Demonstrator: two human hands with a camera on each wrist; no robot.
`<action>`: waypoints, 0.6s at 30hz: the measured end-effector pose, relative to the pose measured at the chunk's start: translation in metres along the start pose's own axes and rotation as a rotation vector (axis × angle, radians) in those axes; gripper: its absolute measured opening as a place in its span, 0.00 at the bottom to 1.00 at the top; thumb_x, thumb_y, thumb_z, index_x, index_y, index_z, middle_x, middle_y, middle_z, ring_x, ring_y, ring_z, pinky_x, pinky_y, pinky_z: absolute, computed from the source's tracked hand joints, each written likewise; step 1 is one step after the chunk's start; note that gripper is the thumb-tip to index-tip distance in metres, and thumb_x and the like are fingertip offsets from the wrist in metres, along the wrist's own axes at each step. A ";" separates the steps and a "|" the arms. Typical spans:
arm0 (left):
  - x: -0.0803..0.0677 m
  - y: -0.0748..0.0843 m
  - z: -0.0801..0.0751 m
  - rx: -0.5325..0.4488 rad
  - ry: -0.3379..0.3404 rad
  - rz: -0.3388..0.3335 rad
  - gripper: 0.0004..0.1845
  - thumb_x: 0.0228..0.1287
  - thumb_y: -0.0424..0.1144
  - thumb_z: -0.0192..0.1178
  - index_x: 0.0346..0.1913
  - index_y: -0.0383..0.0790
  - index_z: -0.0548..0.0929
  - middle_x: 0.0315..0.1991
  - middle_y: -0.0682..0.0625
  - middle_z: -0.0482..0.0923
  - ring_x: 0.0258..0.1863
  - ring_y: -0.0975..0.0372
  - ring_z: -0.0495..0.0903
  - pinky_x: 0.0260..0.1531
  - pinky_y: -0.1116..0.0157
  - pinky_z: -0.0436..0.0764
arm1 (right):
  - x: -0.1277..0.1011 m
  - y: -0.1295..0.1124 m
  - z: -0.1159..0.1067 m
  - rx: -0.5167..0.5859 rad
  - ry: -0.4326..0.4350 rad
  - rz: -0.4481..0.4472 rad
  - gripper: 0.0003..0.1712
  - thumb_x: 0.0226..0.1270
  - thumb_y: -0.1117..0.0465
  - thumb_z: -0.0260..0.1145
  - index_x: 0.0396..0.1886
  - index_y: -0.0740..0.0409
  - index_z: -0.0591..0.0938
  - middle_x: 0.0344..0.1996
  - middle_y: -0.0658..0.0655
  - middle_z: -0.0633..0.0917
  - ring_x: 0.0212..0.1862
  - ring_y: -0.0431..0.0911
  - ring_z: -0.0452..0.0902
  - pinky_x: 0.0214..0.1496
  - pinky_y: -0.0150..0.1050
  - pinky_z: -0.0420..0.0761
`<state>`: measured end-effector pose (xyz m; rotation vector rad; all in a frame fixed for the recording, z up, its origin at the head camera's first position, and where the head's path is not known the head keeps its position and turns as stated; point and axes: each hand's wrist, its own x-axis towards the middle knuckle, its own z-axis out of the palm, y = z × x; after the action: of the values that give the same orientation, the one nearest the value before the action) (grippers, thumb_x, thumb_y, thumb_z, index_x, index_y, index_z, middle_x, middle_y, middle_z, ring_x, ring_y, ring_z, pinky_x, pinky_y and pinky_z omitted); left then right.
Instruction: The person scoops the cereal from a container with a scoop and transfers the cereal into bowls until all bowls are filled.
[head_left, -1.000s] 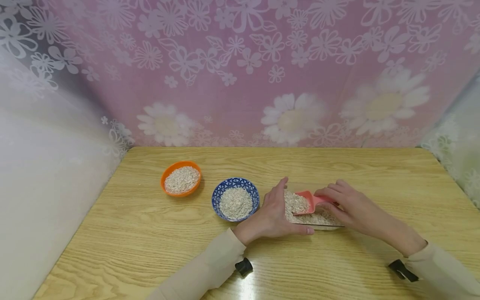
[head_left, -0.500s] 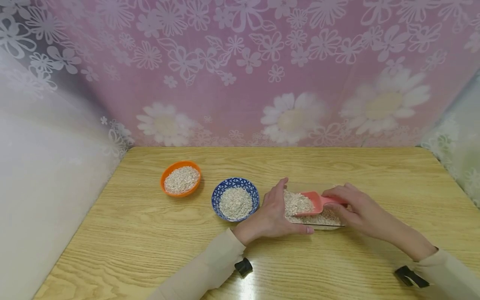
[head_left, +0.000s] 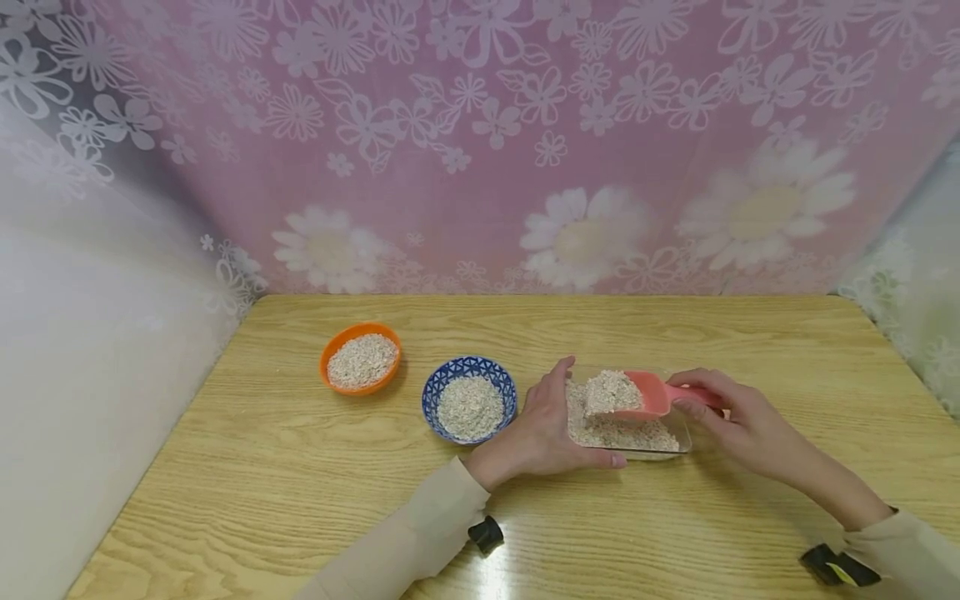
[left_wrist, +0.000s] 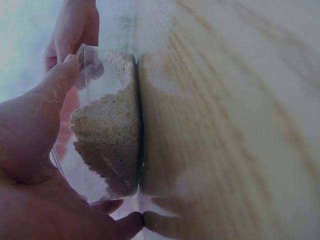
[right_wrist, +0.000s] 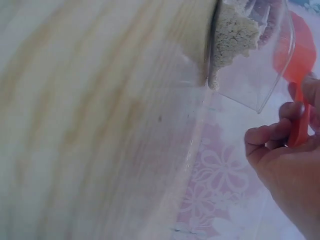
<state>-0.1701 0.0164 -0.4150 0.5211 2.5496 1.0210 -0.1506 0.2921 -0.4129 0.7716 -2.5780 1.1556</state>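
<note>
My right hand [head_left: 746, 423] grips the handle of a coral-pink scoop [head_left: 654, 395], heaped with oat flakes [head_left: 613, 390]. The scoop is raised over a clear rectangular container [head_left: 684, 442] of oats. My left hand [head_left: 536, 432] holds the container's left end, thumb along the near side and fingers toward the far side. In the left wrist view, oats [left_wrist: 110, 135] slope up against the clear wall. The right wrist view has the scoop [right_wrist: 295, 47] above the container's rim, its handle between thumb and curled fingers.
Left of the container stands a blue-and-white patterned bowl [head_left: 469, 367] of oats, close to my left wrist. An orange bowl [head_left: 325, 369] of oats sits farther left and back. All rest on a wood-grain table [head_left: 300, 500] against a floral pink backdrop [head_left: 465, 200].
My right hand has lifted the scoop out of the oats, moving it up and to the right, with a heap of flakes on it. The left hand has stayed on the container.
</note>
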 end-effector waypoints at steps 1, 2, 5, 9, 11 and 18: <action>0.000 0.000 0.000 0.003 0.000 -0.002 0.73 0.45 0.67 0.78 0.83 0.55 0.36 0.81 0.49 0.53 0.81 0.51 0.54 0.74 0.45 0.67 | -0.001 0.000 -0.001 0.022 0.022 0.012 0.17 0.70 0.76 0.63 0.54 0.59 0.82 0.41 0.36 0.84 0.36 0.30 0.81 0.32 0.25 0.75; 0.000 0.000 0.000 0.004 -0.001 -0.003 0.73 0.45 0.67 0.78 0.83 0.55 0.36 0.82 0.49 0.52 0.81 0.51 0.54 0.74 0.45 0.67 | -0.001 0.000 -0.001 0.043 0.049 0.024 0.16 0.70 0.77 0.63 0.53 0.60 0.82 0.41 0.34 0.84 0.35 0.30 0.81 0.30 0.26 0.74; 0.000 0.000 0.000 0.006 -0.005 -0.006 0.74 0.44 0.67 0.78 0.83 0.55 0.35 0.83 0.48 0.49 0.82 0.51 0.52 0.75 0.45 0.65 | -0.002 -0.002 -0.002 0.081 0.133 0.036 0.16 0.69 0.79 0.62 0.53 0.65 0.81 0.39 0.33 0.84 0.32 0.32 0.78 0.27 0.28 0.72; -0.002 0.001 -0.001 0.017 -0.003 -0.011 0.76 0.44 0.67 0.78 0.83 0.54 0.33 0.84 0.47 0.44 0.83 0.50 0.49 0.76 0.45 0.63 | -0.001 -0.006 -0.002 0.108 0.174 0.046 0.16 0.68 0.80 0.61 0.53 0.67 0.81 0.40 0.34 0.84 0.32 0.31 0.78 0.28 0.28 0.73; -0.003 0.004 -0.003 0.025 0.008 -0.010 0.76 0.44 0.67 0.78 0.83 0.54 0.33 0.84 0.47 0.44 0.83 0.50 0.48 0.76 0.45 0.64 | -0.001 -0.007 -0.002 0.110 0.171 0.054 0.16 0.69 0.80 0.61 0.53 0.68 0.81 0.41 0.34 0.84 0.34 0.30 0.80 0.30 0.27 0.75; -0.012 0.017 -0.020 -0.018 0.052 0.054 0.69 0.49 0.67 0.75 0.83 0.57 0.37 0.83 0.47 0.44 0.81 0.51 0.52 0.71 0.45 0.70 | 0.001 -0.009 -0.001 0.105 0.173 0.063 0.16 0.70 0.79 0.61 0.54 0.66 0.81 0.38 0.35 0.84 0.30 0.33 0.77 0.27 0.29 0.72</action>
<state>-0.1648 0.0106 -0.3871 0.5691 2.5817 1.0894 -0.1470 0.2878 -0.4060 0.5864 -2.4316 1.3227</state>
